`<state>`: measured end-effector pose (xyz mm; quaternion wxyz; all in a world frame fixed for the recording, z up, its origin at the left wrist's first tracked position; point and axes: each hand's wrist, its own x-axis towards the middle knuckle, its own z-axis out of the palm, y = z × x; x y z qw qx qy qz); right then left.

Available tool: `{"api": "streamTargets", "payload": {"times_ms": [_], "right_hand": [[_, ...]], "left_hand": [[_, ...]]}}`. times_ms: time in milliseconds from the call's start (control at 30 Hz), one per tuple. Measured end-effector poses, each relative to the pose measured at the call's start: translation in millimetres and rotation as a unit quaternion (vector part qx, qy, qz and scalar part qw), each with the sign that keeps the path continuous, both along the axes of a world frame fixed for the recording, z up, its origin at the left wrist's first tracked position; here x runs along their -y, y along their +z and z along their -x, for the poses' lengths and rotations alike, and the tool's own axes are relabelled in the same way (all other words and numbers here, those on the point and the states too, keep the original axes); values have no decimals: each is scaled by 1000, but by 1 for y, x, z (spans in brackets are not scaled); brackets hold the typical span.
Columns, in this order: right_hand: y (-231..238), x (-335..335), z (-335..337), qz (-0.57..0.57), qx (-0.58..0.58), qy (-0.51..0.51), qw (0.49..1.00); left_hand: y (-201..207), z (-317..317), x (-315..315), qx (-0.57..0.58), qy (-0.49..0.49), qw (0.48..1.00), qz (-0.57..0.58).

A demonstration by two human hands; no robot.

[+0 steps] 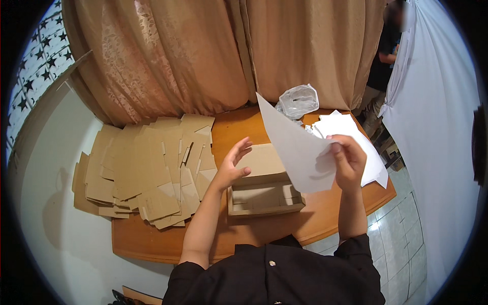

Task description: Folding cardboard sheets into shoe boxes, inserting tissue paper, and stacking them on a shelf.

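Observation:
A white sheet of paper [295, 147] is pinched at its right edge by my right hand [351, 160], thumb on the near face. The sheet hangs tilted in the air, partly covering an open cardboard box [267, 209]. That box stands in front of me with its lid [261, 158] raised at the back; its visible inside shows bare brown cardboard. My left hand [234, 165] is above the box's left side, fingers apart and holding nothing. Under and behind my right hand lies a pile of white paper sheets [373, 163].
Flattened cardboard boxes [142, 162] are heaped on the left of the wooden table [234, 124]. A clear plastic container [300, 100] sits at the back near brown curtains [305, 46]. A white cloth [432, 117] hangs on the right; beside it stands another person [382, 66].

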<state>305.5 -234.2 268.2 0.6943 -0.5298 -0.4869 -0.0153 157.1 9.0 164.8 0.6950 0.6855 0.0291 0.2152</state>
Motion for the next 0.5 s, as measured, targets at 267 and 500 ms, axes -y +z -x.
{"api": "streamTargets", "payload": {"times_ms": [267,500], "right_hand": [[7,11,0,-119,-54,71,989],[-12,6,-23,-141,-162,92,972]], "left_hand": [[28,-8,22,-23,7,999,-34],[19,-12,39,-34,-77,995,60]]}}
